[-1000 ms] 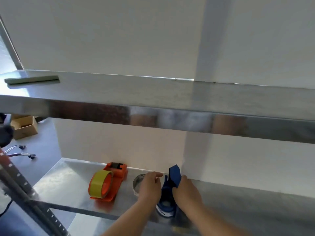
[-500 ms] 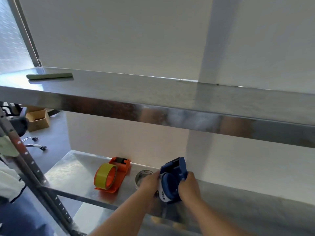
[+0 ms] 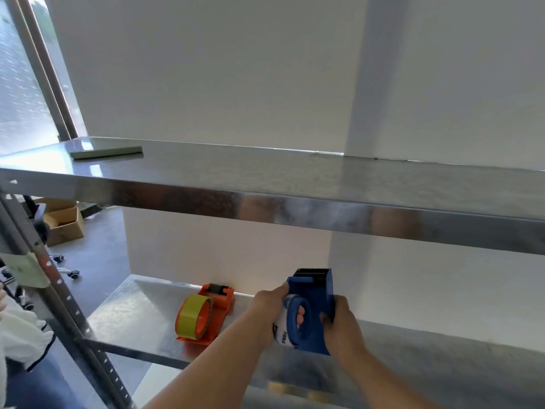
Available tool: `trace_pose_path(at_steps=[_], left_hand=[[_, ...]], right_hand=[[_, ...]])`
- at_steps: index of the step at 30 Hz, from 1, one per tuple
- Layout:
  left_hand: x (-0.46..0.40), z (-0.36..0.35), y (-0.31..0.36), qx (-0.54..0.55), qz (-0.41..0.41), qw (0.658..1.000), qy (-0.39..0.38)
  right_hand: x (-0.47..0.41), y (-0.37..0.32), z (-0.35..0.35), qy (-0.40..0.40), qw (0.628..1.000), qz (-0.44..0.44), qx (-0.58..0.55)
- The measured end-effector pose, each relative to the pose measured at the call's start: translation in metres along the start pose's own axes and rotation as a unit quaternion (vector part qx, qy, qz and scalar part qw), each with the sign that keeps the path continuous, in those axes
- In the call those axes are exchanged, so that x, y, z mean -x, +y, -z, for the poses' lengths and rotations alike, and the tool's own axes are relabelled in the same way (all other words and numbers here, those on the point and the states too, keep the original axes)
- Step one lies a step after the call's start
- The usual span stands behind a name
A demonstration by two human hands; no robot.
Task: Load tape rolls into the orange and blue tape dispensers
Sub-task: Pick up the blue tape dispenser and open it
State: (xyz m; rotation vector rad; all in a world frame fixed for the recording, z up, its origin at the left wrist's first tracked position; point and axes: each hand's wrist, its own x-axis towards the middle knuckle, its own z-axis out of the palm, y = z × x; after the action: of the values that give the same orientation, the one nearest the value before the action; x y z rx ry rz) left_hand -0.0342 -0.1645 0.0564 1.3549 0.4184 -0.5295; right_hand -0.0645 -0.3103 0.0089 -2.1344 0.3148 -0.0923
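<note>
right hand [image 3: 342, 323] braces the blue dispenser [image 3: 317, 308] off the shelf [image 3: 124, 317] so left hand [image 3: 267, 308] fingers can press the white roll [image 3: 282, 326] on. orange dispenser [image 3: 211, 312] lies loaded already.

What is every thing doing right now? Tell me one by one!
Blue dispenser: lifted, held in both hands, toothed blade on top.
White tape roll: sitting in the blue dispenser.
Orange dispenser: lying on the lower shelf, yellow roll loaded.
Left hand: gripping the white roll.
Right hand: gripping the blue dispenser.
</note>
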Motion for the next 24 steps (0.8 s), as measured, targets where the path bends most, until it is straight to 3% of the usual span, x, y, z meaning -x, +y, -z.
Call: trace_pose_path(at_steps=[4,12,15,18,19,21,24], left_hand=[[0.004,0.009,0.002,-0.066,0.036,0.996,-0.04],[0.01,-0.006,-0.005,-0.044,-0.005,0.998,-0.046],[0.012,-0.008,-0.004,-0.051,0.001,0.998,-0.045],[0.013,-0.013,-0.007,-0.059,-0.026,0.998,-0.011],[0.007,-0.013,-0.011,-0.075,-0.047,0.996,0.0],[0.004,-0.013,-0.017,-0.096,-0.083,0.992,0.014],[0.011,-0.014,-0.014,-0.124,-0.072,0.989,0.027]], right_hand=[[-0.001,0.014,0.018,0.083,0.996,0.009,-0.017],[-0.004,0.011,0.009,0.02,1.0,0.018,0.011],[0.003,0.005,0.009,0.079,0.995,0.02,0.054],[0.02,-0.012,0.011,0.158,0.981,0.116,0.007],[0.024,-0.019,0.013,0.126,0.982,0.138,-0.031],[0.031,-0.03,0.015,-0.023,0.989,0.13,-0.069],[0.033,-0.032,0.02,-0.179,0.975,0.083,-0.097]])
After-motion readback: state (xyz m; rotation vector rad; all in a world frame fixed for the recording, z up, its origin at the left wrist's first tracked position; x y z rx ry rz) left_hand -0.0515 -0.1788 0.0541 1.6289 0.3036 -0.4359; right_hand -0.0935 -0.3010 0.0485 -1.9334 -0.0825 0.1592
